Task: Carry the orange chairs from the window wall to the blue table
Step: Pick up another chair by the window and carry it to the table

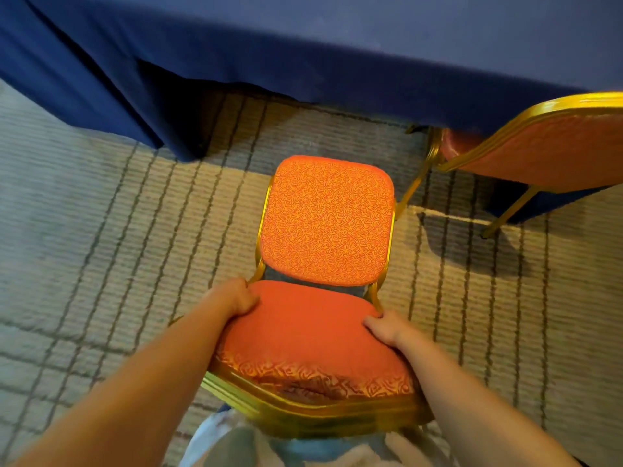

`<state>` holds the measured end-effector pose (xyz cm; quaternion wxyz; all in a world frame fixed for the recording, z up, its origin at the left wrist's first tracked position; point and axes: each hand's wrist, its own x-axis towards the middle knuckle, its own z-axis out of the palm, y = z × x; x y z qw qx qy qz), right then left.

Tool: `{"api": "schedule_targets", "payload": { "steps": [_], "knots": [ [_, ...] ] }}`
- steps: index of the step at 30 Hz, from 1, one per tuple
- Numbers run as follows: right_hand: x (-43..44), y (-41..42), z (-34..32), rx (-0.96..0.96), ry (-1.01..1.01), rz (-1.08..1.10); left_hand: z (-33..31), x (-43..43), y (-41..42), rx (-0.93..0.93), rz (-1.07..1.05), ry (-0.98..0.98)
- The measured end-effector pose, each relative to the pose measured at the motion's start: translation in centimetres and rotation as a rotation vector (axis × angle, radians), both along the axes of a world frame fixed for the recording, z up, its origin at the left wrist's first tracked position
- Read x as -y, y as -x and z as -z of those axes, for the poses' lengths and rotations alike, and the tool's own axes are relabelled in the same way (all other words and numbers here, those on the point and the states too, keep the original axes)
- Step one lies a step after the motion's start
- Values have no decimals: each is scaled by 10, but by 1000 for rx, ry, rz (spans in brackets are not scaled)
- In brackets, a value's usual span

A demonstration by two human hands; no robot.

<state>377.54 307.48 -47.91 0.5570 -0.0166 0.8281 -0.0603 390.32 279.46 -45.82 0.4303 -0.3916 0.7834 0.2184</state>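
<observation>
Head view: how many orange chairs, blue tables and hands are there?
Orange chairs: 2, the held chair and the chair at right
Blue table: 1
Hands: 2, left hand and right hand
Total: 5

Grey ribbed carpet [111, 210], dark crossing lines

Both bare forearms reach forward and down from the lower corners of the view, drawing slightly together. The left hand [237, 298] curls its fingers around the left rear edge of the orange chair [303, 335] seat. The right hand [384, 326] grips the opposite edge.
</observation>
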Motion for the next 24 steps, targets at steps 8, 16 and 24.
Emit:
{"api": "schedule_targets", "payload": {
  "steps": [8,16,24],
  "knots": [
    [-5,17,26,89,-118,70,19,12,8,172,-15,-68],
    [2,23,19,226,-116,59,7,19,19,266,-15,-168],
    [8,34,4,256,-109,82,-8,30,28,333,8,-255]
  ]
}}
